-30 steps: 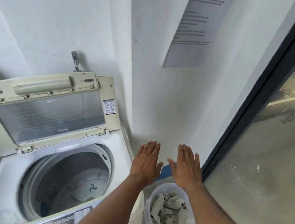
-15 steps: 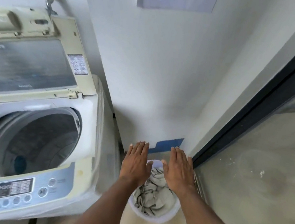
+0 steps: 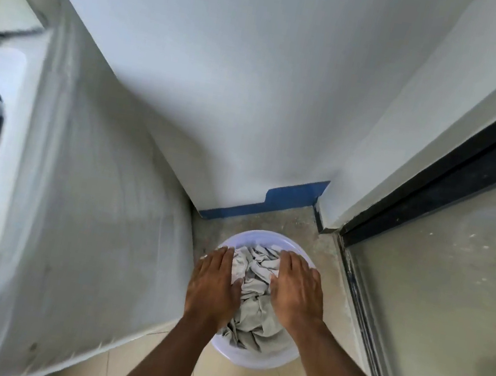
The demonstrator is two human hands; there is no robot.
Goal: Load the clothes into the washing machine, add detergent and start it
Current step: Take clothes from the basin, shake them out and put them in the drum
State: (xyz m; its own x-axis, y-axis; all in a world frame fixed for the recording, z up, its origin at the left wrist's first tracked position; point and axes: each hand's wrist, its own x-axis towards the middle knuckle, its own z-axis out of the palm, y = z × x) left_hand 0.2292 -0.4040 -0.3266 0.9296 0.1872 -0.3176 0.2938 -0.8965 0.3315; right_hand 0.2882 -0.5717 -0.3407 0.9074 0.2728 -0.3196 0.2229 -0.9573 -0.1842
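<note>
1. a white bucket stands on the floor in the corner, between the washing machine and a glass door.
2. grey clothes lie crumpled inside the bucket.
3. the left hand is palm down over the bucket's left side, fingers extended and close together.
4. the right hand is palm down over the right side, fingers likewise flat and nearly together.
5. neither hand grips any cloth; whether the palms touch it i cannot tell.
</note>
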